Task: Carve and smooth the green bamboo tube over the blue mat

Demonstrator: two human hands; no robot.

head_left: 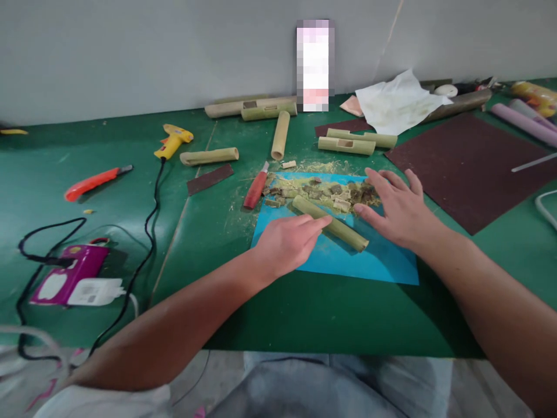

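A green bamboo tube lies slanting over a blue sheet. My left hand is closed at the tube's middle, its fingertips on the tube and its thumb hidden. Bamboo chips and shavings form a band along the sheet's back part. At the right end of this band, my right hand is open with fingers spread, the fingertips at the chips. A red-handled knife rests at the sheet's left edge, beside the chips.
Behind the sheet lie cut bamboo tubes and a white cloth. A dark brown sheet is at the right. Leftward are a yellow glue gun with its cord, an orange cutter and a purple power strip.
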